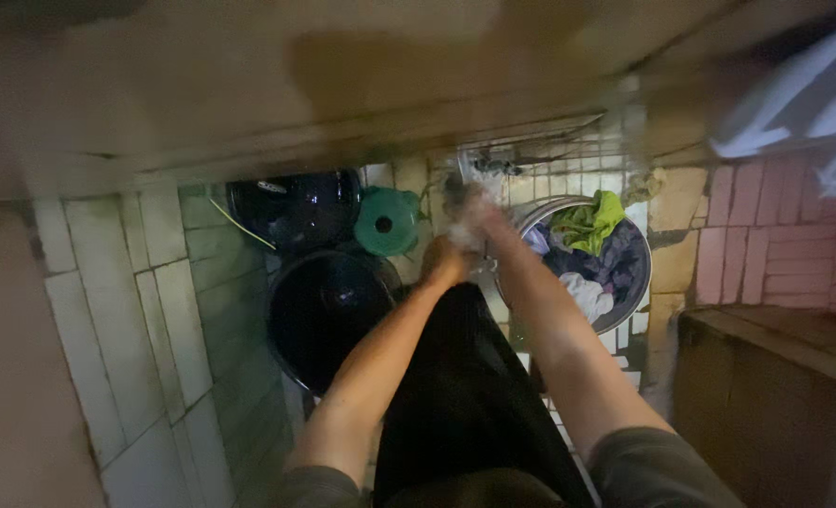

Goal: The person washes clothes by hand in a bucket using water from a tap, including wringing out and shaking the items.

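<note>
Flanking both blurred hands, grip unclear: dark bucket [328,315], green jug [387,222], laundry basin [636,282].

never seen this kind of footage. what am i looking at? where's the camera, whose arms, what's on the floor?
One picture, from a camera worn on a person's head, looking straight down. The two bare arms are that person's own. The left hand and right hand meet over a dark cloth that hangs down between the arms; both are blurred, so the grip is unclear. On the tiled floor stand two dark buckets, a green jug and a metal basin full of mixed laundry, including a green cloth.
</note>
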